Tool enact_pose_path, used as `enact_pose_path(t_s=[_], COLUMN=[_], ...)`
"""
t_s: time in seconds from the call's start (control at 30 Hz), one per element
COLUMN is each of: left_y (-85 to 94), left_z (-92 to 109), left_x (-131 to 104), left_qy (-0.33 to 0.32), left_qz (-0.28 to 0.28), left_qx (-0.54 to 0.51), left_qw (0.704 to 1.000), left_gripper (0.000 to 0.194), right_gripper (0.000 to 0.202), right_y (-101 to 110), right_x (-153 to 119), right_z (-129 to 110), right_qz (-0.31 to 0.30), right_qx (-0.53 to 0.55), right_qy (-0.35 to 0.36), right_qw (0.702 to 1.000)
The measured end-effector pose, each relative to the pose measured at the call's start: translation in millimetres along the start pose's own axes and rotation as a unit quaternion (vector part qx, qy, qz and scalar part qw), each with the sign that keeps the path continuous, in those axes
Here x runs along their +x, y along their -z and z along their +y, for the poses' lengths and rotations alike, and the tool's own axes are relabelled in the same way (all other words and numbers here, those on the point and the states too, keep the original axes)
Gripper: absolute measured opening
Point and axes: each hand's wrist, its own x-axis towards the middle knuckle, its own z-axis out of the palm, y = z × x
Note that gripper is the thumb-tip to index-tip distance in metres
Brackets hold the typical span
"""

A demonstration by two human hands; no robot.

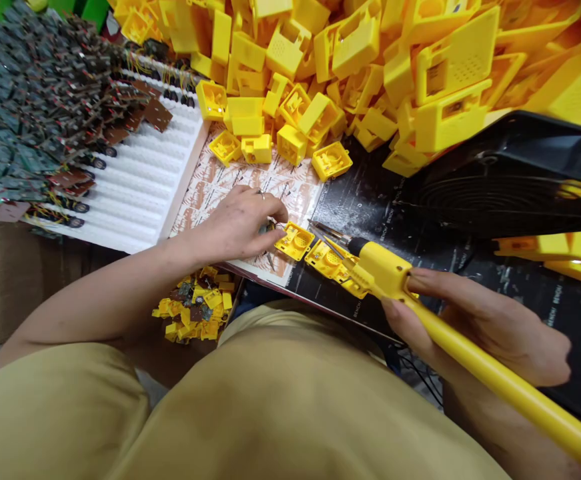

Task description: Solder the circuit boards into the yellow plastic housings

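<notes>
My left hand (243, 223) is at the table edge, its thumb and index finger curled together beside a small open yellow plastic case (294, 241). Something small and dark with thin wires shows between those fingers, too hidden to name. My right hand (470, 320) is closed round a yellow-handled soldering iron (385, 267). Its metal tip and a thin prong beside it point left, just above the right side of that case. More open yellow case halves (326, 259) with round speaker-like grilles lie in a row under the iron.
A heap of yellow casings (290, 50) fills the back. Circuit boards (45, 100) with wires and small speakers pile on a ridged white foam tray (145, 167) at left. A black fan (510, 180) stands at right. Below the edge is a box of yellow parts (200, 303).
</notes>
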Motion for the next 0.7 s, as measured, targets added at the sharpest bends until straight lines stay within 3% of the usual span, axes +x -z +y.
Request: enact_pose_path(t_s=[0.1,0.2,0.47,0.7], left_y=[6.0,6.2,1.0,10.8], left_z=[-5.8,-7.2,-8.4,-1.3], left_x=[-3.0,-3.3,6.4,10.8], left_qy=[0.007,0.005,0.024,0.017], left_qz=[-0.005,0.006,-0.052,-0.091], left_qx=[-0.019,-0.035,-0.166,-0.076], left_qw=[1.0,0.999,0.984,0.993], left_gripper=[0.016,0.014,0.014,0.013], right_gripper=[0.06,0.066,0.062,0.064], right_y=[-0.1,0.1,3.7,8.5], right_x=[-3.6,-3.5,-2.0,-4.6], right_z=[10.3,15.8,13.7,24.4], right_qz=[0.025,0.002,-0.026,-0.029], right_qx=[-0.013,-0.005,-0.02,-0.037], right_qy=[0.02,0.038,0.05,0.077], right_qw=[0.999,0.999,0.998,0.996])
